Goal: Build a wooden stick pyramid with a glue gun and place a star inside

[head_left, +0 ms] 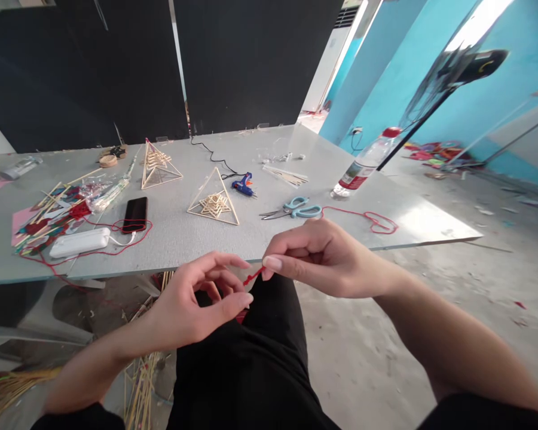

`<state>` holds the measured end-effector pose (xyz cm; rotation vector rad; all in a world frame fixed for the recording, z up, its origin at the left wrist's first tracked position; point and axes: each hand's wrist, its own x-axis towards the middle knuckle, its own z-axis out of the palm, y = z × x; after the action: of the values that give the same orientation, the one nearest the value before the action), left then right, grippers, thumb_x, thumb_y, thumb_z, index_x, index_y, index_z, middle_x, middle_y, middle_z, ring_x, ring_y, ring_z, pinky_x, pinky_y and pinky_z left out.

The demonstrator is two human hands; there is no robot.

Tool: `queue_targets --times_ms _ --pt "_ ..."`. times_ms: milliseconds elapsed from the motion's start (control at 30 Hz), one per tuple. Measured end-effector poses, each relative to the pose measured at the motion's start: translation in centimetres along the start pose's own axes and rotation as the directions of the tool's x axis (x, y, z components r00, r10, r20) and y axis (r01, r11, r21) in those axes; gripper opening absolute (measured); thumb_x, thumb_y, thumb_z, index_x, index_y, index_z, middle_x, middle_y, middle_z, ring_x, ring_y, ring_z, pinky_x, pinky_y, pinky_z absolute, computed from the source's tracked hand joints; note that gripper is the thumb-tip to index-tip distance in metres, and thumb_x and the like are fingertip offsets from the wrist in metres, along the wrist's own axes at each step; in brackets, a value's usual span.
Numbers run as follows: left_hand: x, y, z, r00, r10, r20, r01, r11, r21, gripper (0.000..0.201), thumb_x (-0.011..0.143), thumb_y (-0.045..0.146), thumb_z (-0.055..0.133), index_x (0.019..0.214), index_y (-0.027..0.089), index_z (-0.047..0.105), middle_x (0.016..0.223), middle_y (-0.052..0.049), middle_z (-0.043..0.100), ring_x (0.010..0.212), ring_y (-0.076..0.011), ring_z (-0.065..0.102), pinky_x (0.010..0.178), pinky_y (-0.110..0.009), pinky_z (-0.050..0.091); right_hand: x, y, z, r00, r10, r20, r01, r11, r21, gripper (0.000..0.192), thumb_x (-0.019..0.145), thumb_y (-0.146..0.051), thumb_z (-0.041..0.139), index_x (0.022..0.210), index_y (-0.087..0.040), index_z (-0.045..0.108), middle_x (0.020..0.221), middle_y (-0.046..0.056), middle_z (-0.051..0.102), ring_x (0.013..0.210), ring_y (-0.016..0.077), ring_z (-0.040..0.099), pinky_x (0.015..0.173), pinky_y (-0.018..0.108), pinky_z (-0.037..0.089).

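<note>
1. Grey table (269, 236): a flat board that serves as the landmark for every place below. Its near edge runs just beyond both hands.
2. Right hand (323, 257): held in front of the table's near edge, over the lap in black cloth. Thumb and forefinger are pinched narrow on a short red yarn end (253, 276).
3. Left hand (197, 304): lower than the right hand and below the table's near edge, with its fingers curled. The yarn end lies between its fingertips and the right hand's pinch. I cannot tell whether the left hand grips the yarn end, as the fingers hide the contact.
4. Water bottle (363, 167): lying tilted at the table's right edge, with its red cap pointing away.
5. Stick pyramid (214, 200): at the table's centre, with a smaller stick form inside it. A second pyramid (158, 164) stands further back and to the left.
6. Scissors (296, 209): blue-handled, on the table right of the central pyramid. A loose red yarn strand (372, 220) runs from beside them towards the table's right corner.
7. Glue gun (242, 185): blue, behind the central pyramid, with a black cord.
8. Black phone (135, 214) and white box (79, 242): on the table's left part, ringed by more red yarn.
</note>
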<state>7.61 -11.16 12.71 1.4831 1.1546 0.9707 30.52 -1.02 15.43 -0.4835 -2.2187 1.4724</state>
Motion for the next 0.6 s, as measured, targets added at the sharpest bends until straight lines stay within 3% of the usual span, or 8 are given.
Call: queue_targets --times_ms 100,233,433,600 --pt "0.4 0.0 0.3 0.999 -0.006 0.037 0.005 1.000 0.021 0.039 0.087 0.032 0.081 0.123 0.019 0.074 0.085 -0.001 0.073 0.070 -0.0089 0.065 0.062 -0.018 0.048 0.0 0.0 0.1 1.000 -0.010 -0.007 0.010 1.000 0.010 0.025 0.096 -0.034 0.072 0.086 -0.011 0.075 0.052 -0.008 0.038 0.046 0.0039 0.023 0.039 0.020 0.013" --pt "1.1 -0.3 1.0 0.994 -0.031 0.101 0.031 1.000 0.002 0.030 0.095 0.039 0.072 0.105 0.013 0.082 0.070 -0.004 0.072 0.057 -0.0077 0.055 0.053 -0.019 0.040 0.0 0.2 0.1 0.999 -0.031 -0.012 0.031 0.999 0.024 0.027 0.098 -0.036 0.069 0.087 -0.011 0.075 0.054 -0.008 0.038 0.047 0.0042 0.022 0.039 0.021 0.013" --pt "0.6 -1.0 1.2 0.981 0.005 0.194 0.026 0.988 -0.155 0.038 0.105 0.042 0.060 0.126 0.015 0.077 0.082 -0.009 0.079 0.063 -0.0098 0.059 0.056 -0.019 0.045 -0.2 0.2 -0.6 0.997 -0.040 -0.071 0.040 0.999 0.004 0.035 0.100 -0.044 0.067 0.084 -0.013 0.072 0.052 -0.009 0.036 0.046 0.0043 0.021 0.039 0.023 0.014" --pt "0.0 -0.7 1.3 0.976 -0.017 0.217 0.068 0.971 -0.228 0.037 0.105 0.041 0.061 0.123 0.015 0.078 0.082 -0.010 0.079 0.064 -0.0096 0.060 0.056 -0.018 0.045 -0.7 0.7 -1.0 0.993 -0.052 -0.102 0.048 0.998 -0.041 0.036 0.100 -0.045 0.067 0.082 -0.014 0.071 0.053 -0.008 0.036 0.046 0.0045 0.024 0.040 0.023 0.015"
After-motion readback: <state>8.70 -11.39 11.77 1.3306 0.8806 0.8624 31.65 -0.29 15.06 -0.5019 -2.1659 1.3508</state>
